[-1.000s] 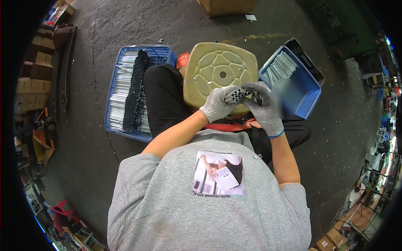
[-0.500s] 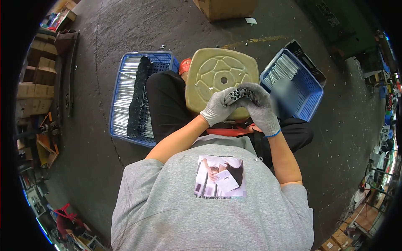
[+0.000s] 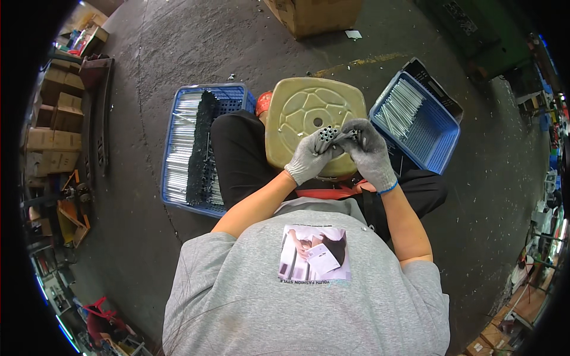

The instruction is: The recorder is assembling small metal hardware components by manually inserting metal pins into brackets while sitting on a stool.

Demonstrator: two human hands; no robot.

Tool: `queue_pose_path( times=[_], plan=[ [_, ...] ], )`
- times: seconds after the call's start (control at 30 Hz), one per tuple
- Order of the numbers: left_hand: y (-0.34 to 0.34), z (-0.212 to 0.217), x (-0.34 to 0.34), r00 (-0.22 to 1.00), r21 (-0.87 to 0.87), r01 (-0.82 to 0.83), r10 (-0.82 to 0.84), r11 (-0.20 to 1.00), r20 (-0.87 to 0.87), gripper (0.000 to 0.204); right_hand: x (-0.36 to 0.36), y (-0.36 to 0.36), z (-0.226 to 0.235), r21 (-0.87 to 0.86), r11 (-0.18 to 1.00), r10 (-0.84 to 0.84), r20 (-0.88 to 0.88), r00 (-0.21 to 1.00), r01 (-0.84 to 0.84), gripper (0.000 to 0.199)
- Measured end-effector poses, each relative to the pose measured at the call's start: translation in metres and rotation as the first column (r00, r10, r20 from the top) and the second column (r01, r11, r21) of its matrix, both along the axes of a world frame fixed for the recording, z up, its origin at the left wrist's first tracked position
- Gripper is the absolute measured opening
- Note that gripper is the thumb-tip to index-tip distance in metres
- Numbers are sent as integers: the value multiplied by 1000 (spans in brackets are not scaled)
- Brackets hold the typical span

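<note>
My left hand, in a grey knit glove, is closed round a bundle of thin metal tubes whose hollow round ends face up. Close beside it, my gloved right hand is curled over a few more tube ends, partly hidden by its fingers. Both hands are above the near edge of a yellowish plastic stool with a raised ball-like pattern and a hole in its top. The fingers of the two hands meet or nearly meet between the tube groups.
On the left stands a blue basket of long metal tubes with a dark divider strip. A second blue basket, at the right, holds more tubes. Beyond the stool sits a cardboard box. My crossed legs flank the stool.
The tube ends, bunched together between my hands before, now show as two groups, one by each hand. My view has shifted slightly, so the stool and baskets appear a little lower.
</note>
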State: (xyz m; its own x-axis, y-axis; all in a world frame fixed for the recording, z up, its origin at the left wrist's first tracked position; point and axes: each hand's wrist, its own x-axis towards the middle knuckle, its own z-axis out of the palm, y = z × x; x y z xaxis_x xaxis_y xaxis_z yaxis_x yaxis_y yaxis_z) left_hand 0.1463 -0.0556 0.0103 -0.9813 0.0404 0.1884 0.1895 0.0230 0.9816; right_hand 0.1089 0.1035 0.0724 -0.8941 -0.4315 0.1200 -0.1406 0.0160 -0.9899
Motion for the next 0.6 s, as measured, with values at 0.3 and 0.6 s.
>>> queue_pose_path(
  times=[0.3,0.6],
  plan=[
    [-5,-4,1,998,25,-19,17,1000,55,31,0,-3,-12,-53,998,-23,-51,998,20,38],
    [2,-8,4,997,129,-68,64,989,29,34,9,-7,-10,215,954,-158,-224,962,207,35]
  ],
)
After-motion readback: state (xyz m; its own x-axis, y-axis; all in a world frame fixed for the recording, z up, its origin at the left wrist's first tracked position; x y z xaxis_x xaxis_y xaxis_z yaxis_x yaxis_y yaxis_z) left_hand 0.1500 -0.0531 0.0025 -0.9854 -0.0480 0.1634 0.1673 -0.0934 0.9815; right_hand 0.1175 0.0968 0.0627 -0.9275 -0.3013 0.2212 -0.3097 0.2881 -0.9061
